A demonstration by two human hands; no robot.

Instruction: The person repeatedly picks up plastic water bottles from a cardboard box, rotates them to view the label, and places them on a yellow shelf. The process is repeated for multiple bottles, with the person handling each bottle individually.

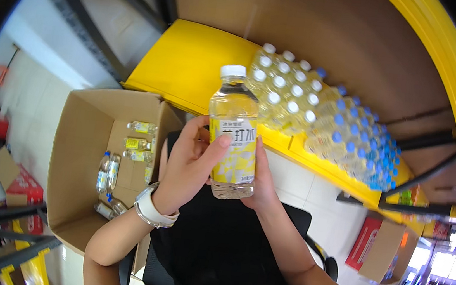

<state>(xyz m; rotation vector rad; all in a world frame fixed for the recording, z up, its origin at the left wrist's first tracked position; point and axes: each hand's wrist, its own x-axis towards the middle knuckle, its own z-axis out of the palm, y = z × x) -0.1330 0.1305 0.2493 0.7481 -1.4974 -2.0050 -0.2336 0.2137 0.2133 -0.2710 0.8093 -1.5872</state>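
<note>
A clear plastic bottle with a white cap and a yellow-and-white label stands upright between my hands, before my chest. My left hand, a white-banded watch on its wrist, grips the bottle's left side with the thumb across the label. Against the right side rests my right hand, its fingers partly hidden behind the bottle. Past the bottle, white-capped bottles stand in rows on a yellow shelf. Blue-capped bottles stand beside them to the right.
An open cardboard box at my left holds several bottles lying down and leaning. A black chair is under me. Another open carton with a red side is at the far right. A dark metal upright rises at the shelf's left end.
</note>
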